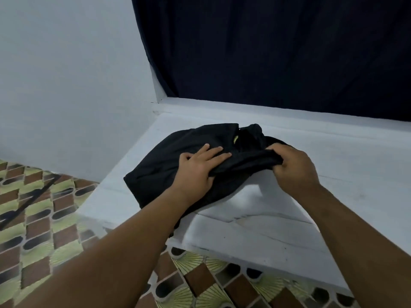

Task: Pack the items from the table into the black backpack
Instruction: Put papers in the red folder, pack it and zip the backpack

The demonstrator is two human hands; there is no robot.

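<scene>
Head view: two bare forearms enter from the 6 o'clock edge and converge on one black backpack (169, 165), which lies flat on a white table (333, 165) a little toward 9 o'clock of frame centre. The left hand (198, 168) lies palm down on the pack's upper face, its fingers (216, 152) extended toward 1 o'clock and spread, while its thumb curls under a fold of fabric at the pack's near edge, so this hand is clamped on the cloth between thumb and palm. The right hand (291, 167), at 3 o'clock of the left one, has its fingers curled tight round a bunched ridge of the same black fabric, knuckles up, wrist angled back toward 5 o'clock. Count: one backpack, two hands, no loose items visible on the table. The pack is soft, matte woven cloth, slack and creased; a small yellow-green patch (236, 138) shows at a gap toward its 12 o'clock end, what it is cannot be told. The table surface is smooth and painted white, faintly scored. A dark navy curtain (278, 52) hangs at 12 o'clock; a patterned floor (40, 218) of brown, green and black shapes occupies 8 o'clock
</scene>
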